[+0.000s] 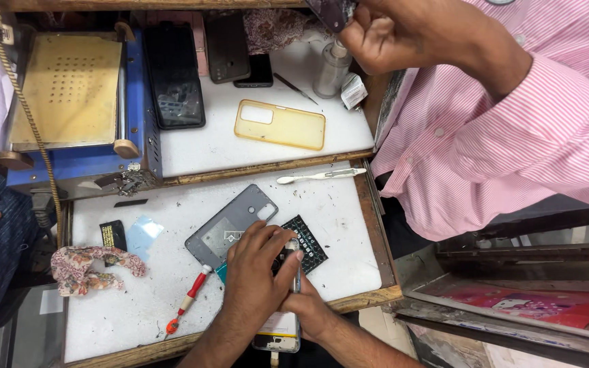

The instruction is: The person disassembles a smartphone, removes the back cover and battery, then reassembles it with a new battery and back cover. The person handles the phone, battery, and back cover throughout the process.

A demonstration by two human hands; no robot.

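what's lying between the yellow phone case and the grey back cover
In the head view, a white plastic pry tool lies between the yellow phone case and grey back cover, beside a wooden ledge.

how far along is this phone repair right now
Done: the grey back cover is off and lies on the white bench. In hand: both hands, left and right, grip the opened phone, with the left fingers pressing near its top. Left: the cover is not back on, and the red screwdriver lies untouched beside the hands.
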